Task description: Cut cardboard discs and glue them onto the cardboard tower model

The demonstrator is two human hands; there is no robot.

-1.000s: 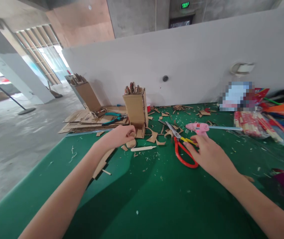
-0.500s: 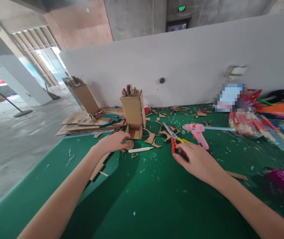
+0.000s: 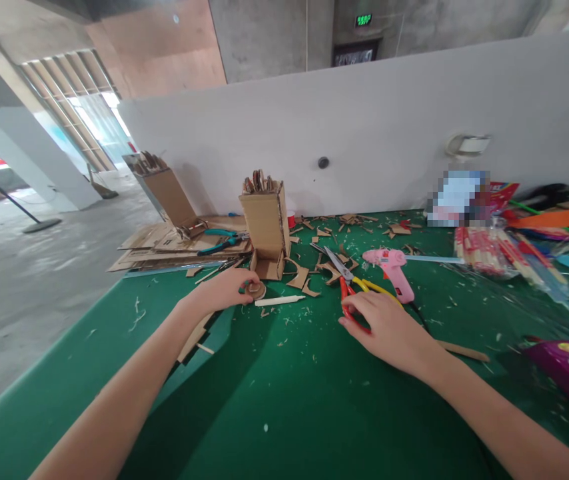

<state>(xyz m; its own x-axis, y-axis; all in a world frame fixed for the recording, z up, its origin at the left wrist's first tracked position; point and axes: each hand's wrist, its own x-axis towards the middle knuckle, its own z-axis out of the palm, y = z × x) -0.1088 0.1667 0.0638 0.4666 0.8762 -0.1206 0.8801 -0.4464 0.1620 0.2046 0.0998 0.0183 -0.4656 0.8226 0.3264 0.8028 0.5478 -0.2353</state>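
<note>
On the bench point(image 3: 284, 400), the right hand point(image 3: 384, 327) touches red scissors point(image 3: 344, 293), its grip unclear; pulling could drag the adjacent yellow handles point(image 3: 360, 285). Farther left, the left hand point(image 3: 227, 289) curls narrowly at cardboard discs point(image 3: 255, 291), hold uncertain; a loose pinch could drop them

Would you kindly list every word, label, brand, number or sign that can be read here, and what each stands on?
"EXIT": on the lit green rectangular sign high in the background; the characters above that word are too blurred to read.
Too small to read: dark print on the flat brown cardboard sheets.
Too blurred to read: markings on the shiny red packet.
</note>
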